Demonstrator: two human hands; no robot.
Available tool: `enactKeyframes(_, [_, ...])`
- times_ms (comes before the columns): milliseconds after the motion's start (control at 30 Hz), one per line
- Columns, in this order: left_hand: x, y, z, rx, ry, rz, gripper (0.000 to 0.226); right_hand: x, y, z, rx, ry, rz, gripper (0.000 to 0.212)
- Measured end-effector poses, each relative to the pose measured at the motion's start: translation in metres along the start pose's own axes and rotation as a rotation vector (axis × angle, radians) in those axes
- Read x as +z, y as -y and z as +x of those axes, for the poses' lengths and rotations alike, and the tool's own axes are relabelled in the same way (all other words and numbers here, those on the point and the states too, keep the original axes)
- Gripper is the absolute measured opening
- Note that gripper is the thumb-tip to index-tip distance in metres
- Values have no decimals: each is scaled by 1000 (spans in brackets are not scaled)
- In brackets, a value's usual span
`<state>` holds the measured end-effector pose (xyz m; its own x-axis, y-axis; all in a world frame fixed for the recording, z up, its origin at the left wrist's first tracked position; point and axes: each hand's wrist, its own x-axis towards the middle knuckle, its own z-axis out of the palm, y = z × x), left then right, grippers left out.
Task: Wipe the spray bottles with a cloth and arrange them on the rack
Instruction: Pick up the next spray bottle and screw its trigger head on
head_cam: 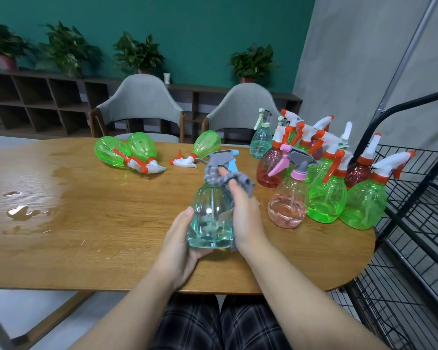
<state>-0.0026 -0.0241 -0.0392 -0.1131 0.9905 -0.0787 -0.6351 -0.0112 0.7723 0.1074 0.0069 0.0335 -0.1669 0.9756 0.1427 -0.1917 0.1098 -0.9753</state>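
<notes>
Spray bottle of clear teal ribbed plastic with a grey and blue trigger head [210, 213], held upright just above the bench between both hands. Right hand [243, 210]: fingers curled about the neck, pinching a grey soft cloth [240, 181] against it; the cloth trails down behind the body. Left hand [180, 246]: fingers cupped round the base and lower wall, thumb on the front face.

Judgement: the bottle looks empty or nearly so, therefore light; walls thin, likely to flex under a hard squeeze. Wet plastic may slip; the base cup and narrow neck appear the soundest holds, the trigger the weakest.

Oval wooden bench [111, 223] carries water puddles at left. Three green bottles [127, 150] lie on their sides at the far edge; a cluster of upright green, pink and red bottles [324, 183] stands at right, beside the black wire rack [420, 203].
</notes>
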Motion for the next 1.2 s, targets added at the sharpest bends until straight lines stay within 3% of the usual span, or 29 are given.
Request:
enactKeyframes(100, [2,-1,0,-20,9,22,56,0,-19,-2,-278,100,-386,45])
enactKeyframes(167, [4,-2,-1,-34,1,44,53,-5,-25,-4,-363,120,-472,51])
enactKeyframes(267, [3,0,0,-38,0,56,51,-10,-34,-7,-459,160,-511,39])
enactKeyframes(567, [4,-5,-5,-40,53,-13,78,-21,-41,-23,-494,321,-440,43])
enactKeyframes(667, [4,-6,-6,-38,17,-35,79,-25,-44,-29,-499,354,-422,35])
enactKeyframes(767, [2,-7,-8,-69,14,-63,94,-30,-52,-35,-514,355,-381,28])
enactKeyframes(867, [0,-7,-7,-98,-12,-88,83,-35,-59,-39,-528,353,-357,27])
enactKeyframes(933, [1,-6,-6,-106,18,-89,90,-36,-61,-43,-561,359,-376,29])
enactKeyframes(1033, [-2,-5,-4,-122,39,-109,86,-35,-63,-52,-625,402,-442,32])
enactKeyframes(1133, [-10,-6,-4,-145,54,-178,90,-32,-66,-56,-657,512,-657,47])
enactKeyframes(1200, [-13,-8,-4,-111,23,-196,77,-27,-66,-56,-625,575,-805,60])
